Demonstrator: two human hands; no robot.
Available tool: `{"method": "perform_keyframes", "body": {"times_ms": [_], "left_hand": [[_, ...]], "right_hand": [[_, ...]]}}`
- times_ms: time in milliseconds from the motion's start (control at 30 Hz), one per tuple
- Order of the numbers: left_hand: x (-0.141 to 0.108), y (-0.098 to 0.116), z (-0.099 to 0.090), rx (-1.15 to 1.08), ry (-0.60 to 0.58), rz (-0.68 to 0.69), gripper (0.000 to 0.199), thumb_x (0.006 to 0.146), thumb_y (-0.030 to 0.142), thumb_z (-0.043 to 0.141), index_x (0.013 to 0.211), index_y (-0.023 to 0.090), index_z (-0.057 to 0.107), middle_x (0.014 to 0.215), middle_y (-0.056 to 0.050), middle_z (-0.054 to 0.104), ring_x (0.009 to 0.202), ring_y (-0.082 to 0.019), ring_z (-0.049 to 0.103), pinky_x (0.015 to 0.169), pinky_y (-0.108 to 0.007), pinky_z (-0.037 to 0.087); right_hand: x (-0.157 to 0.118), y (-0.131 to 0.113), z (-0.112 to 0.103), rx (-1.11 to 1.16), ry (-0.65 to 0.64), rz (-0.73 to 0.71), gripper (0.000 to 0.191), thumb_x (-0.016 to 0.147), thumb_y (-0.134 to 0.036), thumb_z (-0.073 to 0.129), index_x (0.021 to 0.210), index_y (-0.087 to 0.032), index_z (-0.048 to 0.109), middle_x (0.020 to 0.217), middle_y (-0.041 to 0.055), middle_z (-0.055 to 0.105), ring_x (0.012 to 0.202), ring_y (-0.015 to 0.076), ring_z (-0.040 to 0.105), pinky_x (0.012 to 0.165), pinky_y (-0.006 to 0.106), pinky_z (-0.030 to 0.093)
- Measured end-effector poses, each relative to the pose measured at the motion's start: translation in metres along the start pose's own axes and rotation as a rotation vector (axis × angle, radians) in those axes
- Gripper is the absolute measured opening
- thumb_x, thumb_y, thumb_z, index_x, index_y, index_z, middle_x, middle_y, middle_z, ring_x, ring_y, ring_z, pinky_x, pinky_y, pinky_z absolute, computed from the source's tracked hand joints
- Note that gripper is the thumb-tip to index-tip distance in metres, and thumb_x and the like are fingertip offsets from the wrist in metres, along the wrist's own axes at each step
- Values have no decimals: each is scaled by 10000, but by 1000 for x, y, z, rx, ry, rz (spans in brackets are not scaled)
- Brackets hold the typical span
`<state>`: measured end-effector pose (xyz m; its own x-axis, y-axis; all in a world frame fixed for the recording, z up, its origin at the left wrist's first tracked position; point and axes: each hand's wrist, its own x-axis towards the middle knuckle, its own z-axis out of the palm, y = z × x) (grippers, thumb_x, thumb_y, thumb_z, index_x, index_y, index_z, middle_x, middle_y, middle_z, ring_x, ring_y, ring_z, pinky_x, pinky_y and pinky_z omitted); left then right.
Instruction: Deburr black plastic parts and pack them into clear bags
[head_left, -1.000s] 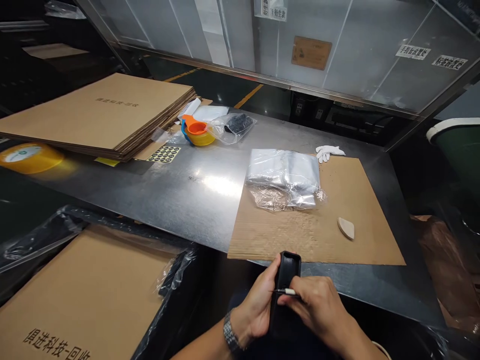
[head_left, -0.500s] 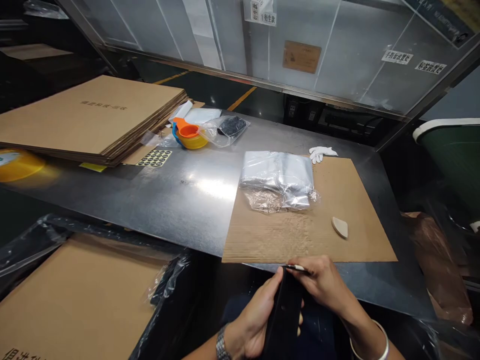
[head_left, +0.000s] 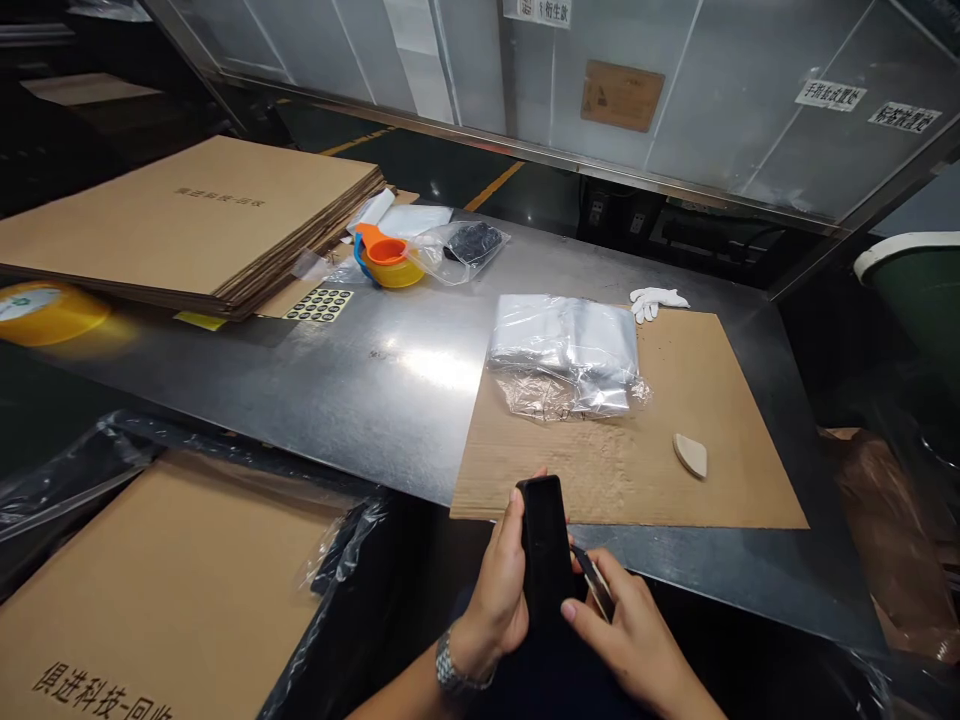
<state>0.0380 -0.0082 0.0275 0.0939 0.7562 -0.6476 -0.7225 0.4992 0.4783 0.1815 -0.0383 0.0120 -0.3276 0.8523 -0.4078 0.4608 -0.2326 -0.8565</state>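
Observation:
A black, hollow, box-like part (head_left: 546, 540) stands nearly upright at the table's front edge, its open side facing the camera. My left hand (head_left: 501, 585) grips it from the left, with fingertips showing behind its top. My right hand (head_left: 634, 625), just right of the part, holds a slim dark tool (head_left: 594, 582) with a light section between thumb and fingers. The tool's tip is beside the part's right edge. Beyond my hands, a cardboard sheet (head_left: 540, 475) bears a pack of clear plastic bags (head_left: 562, 345) and a small beige pad (head_left: 690, 456).
A white glove (head_left: 657, 302) lies behind the cardboard sheet. Further left are tape rolls (head_left: 390, 262), a sticker sheet (head_left: 319, 305) and a cardboard stack (head_left: 217, 220). An open plastic-lined box (head_left: 180, 590) stands at the lower left, a green bin (head_left: 919, 300) at the right.
The black part has been raised and turned, so its hollow side now shows. My right hand has moved from its top end down to its right side, with the tool still held.

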Motion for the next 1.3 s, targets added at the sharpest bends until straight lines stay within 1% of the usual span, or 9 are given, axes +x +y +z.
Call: {"method": "perform_keyframes", "body": {"times_ms": [233,367,467,633,833,900,1000,1100,1300], "left_hand": [[-8,-3,6,32,0,-16,474,864,443,479,1284,223,465,764,-47,649,641,-155,619,621,-269,526],[-9,-12,2,61,-42,-165,410,849,433,513,1175,188,556,775,-61,651,610,-149,612,555,-249,514],[-7,-18,-4,111,-78,-282,466,835,487,503,1175,170,537,695,-47,632,504,-134,583,461,-236,487],[-3,-17,-11,65,-133,-399,493,847,515,457,1196,171,514,678,-49,633,475,-134,585,457,-245,493],[1,-15,-15,77,-201,-473,576,817,587,447,798,52,659,653,-90,638,514,-149,606,517,-258,511],[3,-13,-16,86,-249,-485,619,819,603,427,788,33,666,643,-108,648,530,-156,621,539,-245,509],[5,-10,-15,93,-260,-532,680,829,620,375,806,7,667,652,-143,667,551,-172,649,532,-216,496],[9,-6,-12,69,-205,-533,688,849,604,340,813,-1,666,672,-156,680,555,-179,657,541,-221,504],[19,-5,-5,-30,-98,-416,588,875,513,396,805,-4,665,753,-148,689,658,-178,657,671,-251,529]], "right_hand": [[14,1,-2,101,110,40,207,735,-279,604,878,-180,492,534,-95,411,483,82,393,487,211,302],[27,-1,-14,159,189,33,289,753,-344,592,968,-159,535,528,-83,440,476,87,423,489,213,339],[35,-5,-23,181,163,49,290,779,-414,554,857,-137,592,510,-56,462,450,81,428,450,202,337],[41,2,-35,121,156,78,443,803,-555,478,713,-133,578,418,-62,410,354,60,328,362,189,267],[55,22,-57,-161,373,70,506,856,-603,334,667,-167,508,458,-41,414,433,99,404,444,217,315],[60,27,-66,-314,448,68,468,864,-571,362,670,-173,515,520,-16,468,523,129,471,507,230,327],[67,35,-74,-556,554,93,322,898,-439,389,839,-180,571,680,27,567,630,166,519,551,249,302],[73,45,-76,-758,613,94,233,908,-327,411,987,-189,581,829,70,597,701,189,530,579,267,301],[81,65,-80,-1008,655,18,223,884,-294,478,1018,-169,606,887,110,553,842,254,495,713,336,358]]}}
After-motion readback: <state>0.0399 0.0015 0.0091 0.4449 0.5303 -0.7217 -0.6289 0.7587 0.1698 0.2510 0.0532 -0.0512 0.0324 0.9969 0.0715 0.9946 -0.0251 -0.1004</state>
